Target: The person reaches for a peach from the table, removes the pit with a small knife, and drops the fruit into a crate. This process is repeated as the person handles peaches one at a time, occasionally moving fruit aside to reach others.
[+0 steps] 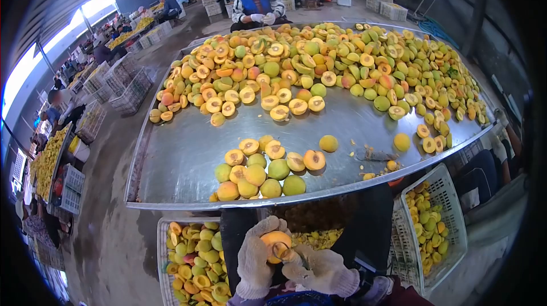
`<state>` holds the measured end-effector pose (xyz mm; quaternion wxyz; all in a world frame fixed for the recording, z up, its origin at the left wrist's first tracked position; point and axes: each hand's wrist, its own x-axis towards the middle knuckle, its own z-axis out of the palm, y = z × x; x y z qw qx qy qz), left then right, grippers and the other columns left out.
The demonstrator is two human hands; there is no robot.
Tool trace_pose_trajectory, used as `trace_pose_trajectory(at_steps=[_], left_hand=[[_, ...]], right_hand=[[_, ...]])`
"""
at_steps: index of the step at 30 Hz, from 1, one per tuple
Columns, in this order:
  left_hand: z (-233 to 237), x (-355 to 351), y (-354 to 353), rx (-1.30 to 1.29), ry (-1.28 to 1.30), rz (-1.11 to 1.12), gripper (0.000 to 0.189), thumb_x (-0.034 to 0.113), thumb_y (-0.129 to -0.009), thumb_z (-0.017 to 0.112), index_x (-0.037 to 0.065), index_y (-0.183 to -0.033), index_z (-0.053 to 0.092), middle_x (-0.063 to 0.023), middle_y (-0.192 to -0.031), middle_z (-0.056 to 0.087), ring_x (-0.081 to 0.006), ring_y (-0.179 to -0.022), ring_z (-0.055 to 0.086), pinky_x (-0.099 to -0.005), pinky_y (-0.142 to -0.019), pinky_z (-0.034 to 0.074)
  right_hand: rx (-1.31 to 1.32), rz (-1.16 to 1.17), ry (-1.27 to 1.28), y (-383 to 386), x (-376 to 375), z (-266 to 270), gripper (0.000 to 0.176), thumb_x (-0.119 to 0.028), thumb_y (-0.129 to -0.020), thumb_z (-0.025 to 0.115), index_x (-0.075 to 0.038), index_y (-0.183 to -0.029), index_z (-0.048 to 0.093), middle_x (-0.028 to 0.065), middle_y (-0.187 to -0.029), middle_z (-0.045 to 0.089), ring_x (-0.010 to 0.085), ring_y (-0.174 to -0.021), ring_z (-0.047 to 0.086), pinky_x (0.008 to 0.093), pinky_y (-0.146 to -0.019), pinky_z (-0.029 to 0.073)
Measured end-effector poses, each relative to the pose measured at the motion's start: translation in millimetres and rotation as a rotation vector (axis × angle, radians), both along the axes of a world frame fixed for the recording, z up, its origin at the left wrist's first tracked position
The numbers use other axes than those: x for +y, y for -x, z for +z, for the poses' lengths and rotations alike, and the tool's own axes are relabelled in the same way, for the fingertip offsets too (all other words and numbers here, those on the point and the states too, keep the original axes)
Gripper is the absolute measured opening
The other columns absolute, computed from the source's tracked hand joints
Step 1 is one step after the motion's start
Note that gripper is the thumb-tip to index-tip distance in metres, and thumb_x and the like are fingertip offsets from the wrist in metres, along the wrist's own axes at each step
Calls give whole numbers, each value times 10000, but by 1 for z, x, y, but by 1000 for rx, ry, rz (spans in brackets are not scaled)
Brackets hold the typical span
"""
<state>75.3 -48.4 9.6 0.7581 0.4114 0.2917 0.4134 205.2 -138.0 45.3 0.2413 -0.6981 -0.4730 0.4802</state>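
My left hand (256, 257), in a whitish knit glove, is closed round a yellow-orange peach half (276, 243) just in front of the table edge. Its cut face is turned toward my right. My right hand (323, 272), gloved too, grips a small tool with a curved, loop-like metal end (280, 249) that touches the cut face. The tool's handle is mostly hidden in the fingers. Beyond my hands, a small group of whole and halved peaches (254, 175) lies on the metal table (176, 161).
A big heap of peaches (319, 61) covers the table's far side. Crates of peach halves stand left (164, 249) and right (450, 215) of my legs. A gloved co-worker (256, 1) sits across the table; another person's dark-clothed leg (481, 178) is at right.
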Motion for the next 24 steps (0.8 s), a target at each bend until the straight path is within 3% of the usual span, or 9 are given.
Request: trace_pose_trajectory(at_steps=[5, 7, 8, 10, 14, 16, 20, 22, 24], left_hand=[[7, -14, -8, -16, -54, 15, 618, 466, -1000, 423, -65, -1317, 422, -226, -1238, 547, -345, -1047, 609, -462, -929, 513], [9, -14, -10, 9, -179, 2, 660, 488, -982, 475, -85, -1308, 452, -198, -1242, 558, -291, -1084, 595, -384, -913, 503], [12, -11, -9, 12, -176, -1, 660, 488, -982, 475, -85, -1308, 452, -198, -1242, 558, -291, -1084, 595, -384, -913, 503], [23, 0, -8, 153, -225, -179, 580, 414, -1005, 461, -87, -1297, 472, -188, -1239, 572, -262, -1031, 621, -350, -885, 509], [20, 1, -13, 222, -13, -170, 446, 297, -1003, 474, -76, -1236, 544, -193, -1199, 609, -252, -978, 654, -336, -847, 525], [22, 6, -15, 460, -617, -97, 333, 215, -964, 516, -30, -1166, 617, -182, -1147, 644, -264, -952, 679, -330, -806, 538], [29, 10, -25, 630, -665, -126, 438, 335, -954, 579, -61, -1141, 597, -165, -1022, 651, -256, -908, 675, -345, -740, 534], [29, 9, -26, 660, -1093, -89, 515, 407, -887, 662, -10, -1183, 600, -152, -1131, 639, -308, -917, 678, -363, -779, 540], [30, 10, -30, 634, -1026, -145, 529, 433, -867, 682, 12, -1179, 611, -149, -1159, 635, -322, -934, 673, -382, -805, 535]], right_hand=[[93, -38, -77, 1, -7, 0, 534, -519, -897, 582, -102, -1229, 550, 76, -855, 685, 227, -763, 688, 318, -698, 519], [379, -77, -117, 1, -13, -12, 457, -470, -937, 564, -83, -1182, 564, 55, -762, 654, 161, -672, 650, 284, -626, 499], [382, -81, -115, 0, -12, -13, 457, -470, -937, 564, -83, -1182, 564, 55, -762, 654, 161, -672, 650, 284, -626, 499], [834, -110, 145, -3, -10, -15, 391, -432, -971, 538, -69, -1109, 584, 27, -687, 596, 106, -574, 569, 244, -520, 445], [969, -108, 189, -13, -12, -19, 400, -451, -980, 510, -63, -1043, 587, 16, -661, 559, 99, -509, 509, 224, -442, 379], [1076, -81, 221, -19, -13, -18, 412, -452, -987, 493, -54, -1027, 590, 16, -668, 567, 104, -490, 505, 233, -415, 367], [1076, -91, 252, -28, -11, -24, 392, -472, -974, 522, -93, -1033, 601, -15, -695, 575, 59, -526, 514, 210, -473, 413], [1446, 64, 289, -32, -14, -40, 389, -460, -971, 533, -89, -1065, 606, -8, -696, 592, 64, -529, 536, 205, -483, 434], [1427, -37, 256, -29, -19, -44, 388, -464, -971, 527, -99, -1072, 609, -4, -702, 603, 71, -525, 547, 201, -487, 441]])
